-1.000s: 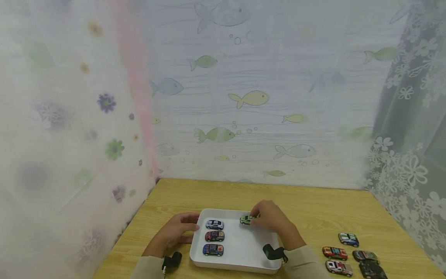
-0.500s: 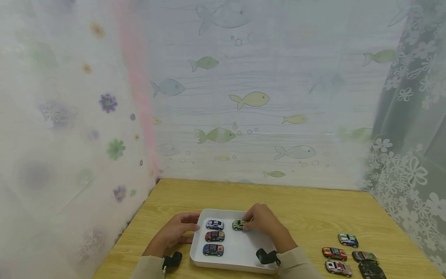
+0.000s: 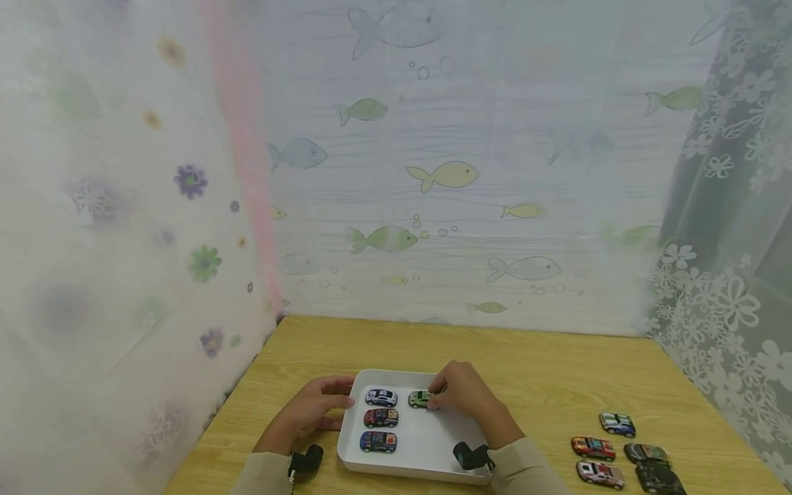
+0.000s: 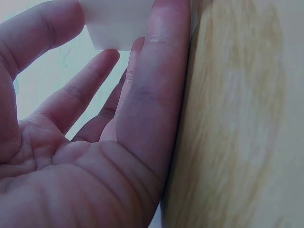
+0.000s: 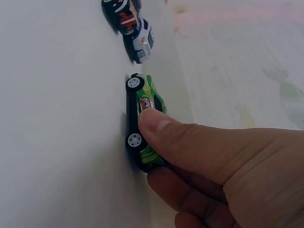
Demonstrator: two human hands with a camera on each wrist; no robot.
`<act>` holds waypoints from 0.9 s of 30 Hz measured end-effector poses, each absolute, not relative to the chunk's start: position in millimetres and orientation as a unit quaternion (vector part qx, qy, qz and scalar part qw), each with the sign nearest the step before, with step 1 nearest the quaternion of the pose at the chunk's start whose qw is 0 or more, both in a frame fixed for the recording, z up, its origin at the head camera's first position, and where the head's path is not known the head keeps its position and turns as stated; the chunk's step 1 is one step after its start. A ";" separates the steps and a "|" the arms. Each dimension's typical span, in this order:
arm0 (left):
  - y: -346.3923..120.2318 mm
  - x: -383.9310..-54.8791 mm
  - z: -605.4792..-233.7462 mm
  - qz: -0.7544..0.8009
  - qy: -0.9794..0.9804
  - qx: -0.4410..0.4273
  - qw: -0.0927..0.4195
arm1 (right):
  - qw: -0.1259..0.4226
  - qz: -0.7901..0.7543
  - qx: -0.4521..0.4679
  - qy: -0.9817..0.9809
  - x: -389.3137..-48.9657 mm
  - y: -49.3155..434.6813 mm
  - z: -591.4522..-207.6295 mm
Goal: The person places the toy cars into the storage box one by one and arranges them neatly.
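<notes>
My right hand [image 3: 467,392] pinches a green toy car [image 5: 148,97] between thumb and fingers. This car stands in the upper middle of a white tray [image 3: 427,473], its wheels at the tray floor in the right wrist view. At the tray's left side, my left hand [image 3: 317,405] touches the wall with its thumb and fingers fairly straight, the edge of the hand resting on the table. Left of the green car, a white-and-blue toy car [image 3: 381,397], a red toy car [image 3: 381,417] and a blue toy car [image 3: 379,442] form a column inside the tray.
Right of the tray on the wooden table [image 3: 532,357] lie several more toy cars, among them a green-white-blue car [image 3: 617,424], a red-yellow car [image 3: 592,447], a white-red car [image 3: 600,474] and a black car [image 3: 659,477]. Patterned curtains [image 3: 458,227] hang behind.
My right hand has shifted left with the green car, bringing it closer to the white-and-blue car, then slowed. The left hand has stayed against the tray.
</notes>
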State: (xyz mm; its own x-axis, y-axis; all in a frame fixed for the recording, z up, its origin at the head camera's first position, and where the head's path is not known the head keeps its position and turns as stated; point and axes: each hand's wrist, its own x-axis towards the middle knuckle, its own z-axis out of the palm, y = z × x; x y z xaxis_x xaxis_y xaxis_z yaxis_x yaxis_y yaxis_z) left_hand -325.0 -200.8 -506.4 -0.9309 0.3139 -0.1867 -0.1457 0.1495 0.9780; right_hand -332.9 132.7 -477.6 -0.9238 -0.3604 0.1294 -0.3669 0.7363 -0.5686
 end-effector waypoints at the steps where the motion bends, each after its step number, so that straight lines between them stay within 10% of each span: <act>1: -201.0 -325.0 -506.4 0.649 0.738 0.057 0.176 | 0.005 0.306 0.194 -0.932 -332.9 132.5 -477.8; 27: -200.5 -322.8 -504.6 0.643 0.743 0.056 0.174 | 0.036 0.305 0.186 -0.933 -322.5 176.3 -463.4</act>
